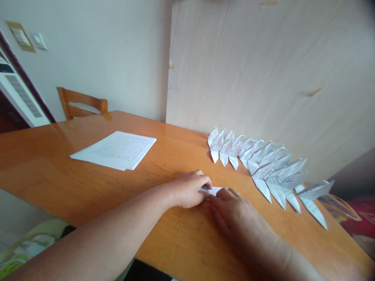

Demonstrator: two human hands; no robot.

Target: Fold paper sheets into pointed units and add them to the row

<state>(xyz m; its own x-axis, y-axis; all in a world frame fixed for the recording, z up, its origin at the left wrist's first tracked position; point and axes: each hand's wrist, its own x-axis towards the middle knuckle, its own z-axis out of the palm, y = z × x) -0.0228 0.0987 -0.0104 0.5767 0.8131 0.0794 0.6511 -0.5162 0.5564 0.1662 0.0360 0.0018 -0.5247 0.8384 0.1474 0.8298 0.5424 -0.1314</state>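
A small folded piece of white paper (215, 191) lies on the wooden table, mostly covered by fingers. My left hand (191, 189) is closed on its left end, with the fingers curled over it. On the right side, my right hand (233, 208) presses and pinches the same paper, thumb and fingers close together. The two hands nearly touch. Several folded paper pieces (275, 168) with printed text stand in rows to the right, their pointed tips up. A stack of printed sheets (117, 150) lies flat at the left.
The wooden table (170, 156) meets a pale wooden panel (249, 70) at its back edge. A wooden chair (83, 100) stands beyond the far left edge. Red material (359, 214) shows past the right edge, and a green and white item (29, 249) is at the lower left.
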